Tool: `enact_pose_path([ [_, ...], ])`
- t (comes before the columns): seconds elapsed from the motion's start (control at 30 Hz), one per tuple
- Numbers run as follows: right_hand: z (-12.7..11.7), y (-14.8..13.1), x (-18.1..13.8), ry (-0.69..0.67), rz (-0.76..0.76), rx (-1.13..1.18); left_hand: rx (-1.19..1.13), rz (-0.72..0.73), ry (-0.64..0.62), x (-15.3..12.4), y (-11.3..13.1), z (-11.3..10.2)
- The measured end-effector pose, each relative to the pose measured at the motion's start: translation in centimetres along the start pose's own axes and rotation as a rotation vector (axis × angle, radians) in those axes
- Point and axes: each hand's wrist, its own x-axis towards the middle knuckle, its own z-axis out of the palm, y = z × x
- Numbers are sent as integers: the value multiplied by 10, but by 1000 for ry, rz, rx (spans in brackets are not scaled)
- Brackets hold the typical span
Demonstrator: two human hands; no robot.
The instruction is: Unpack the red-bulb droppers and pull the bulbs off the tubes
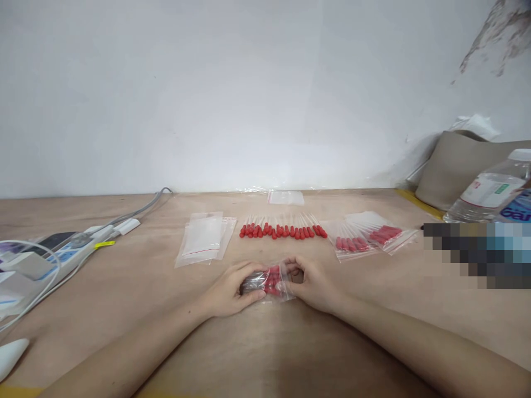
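Observation:
Between my hands, low over the near middle of the table, is a clear plastic bag (pixel 272 281) with several red-handled pieces inside, their thin shiny ends toward the left. My left hand (pixel 236 287) grips the bag's left end, thumb in front and fingers behind. At its right end, my right hand (pixel 309 282) pinches the plastic with curled fingers. Beyond them lies a row of loose red-handled pieces (pixel 284 231) with thin pale shafts pointing to the wall. Filled clear bags (pixel 352 244) of the same pieces rest to the right, and flat clear bags (pixel 203 237) are stacked to the left.
A power strip (pixel 68 251) with plugs and cables runs along the left side. Another flat bag (pixel 286 197) lies by the wall. At the right stand a grey-brown container (pixel 440 166) and a water bottle (pixel 485 190); a blurred patch covers the area below them.

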Motion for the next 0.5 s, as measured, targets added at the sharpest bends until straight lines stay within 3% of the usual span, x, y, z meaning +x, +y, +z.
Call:
enact_pose_path([
  [0.33, 1, 4, 0, -14, -72, -97, 26, -39, -1, -1, 0, 0],
  [0.5, 3, 5, 0, -19, -102, 30, 24, -33, -1, -1, 2, 0],
])
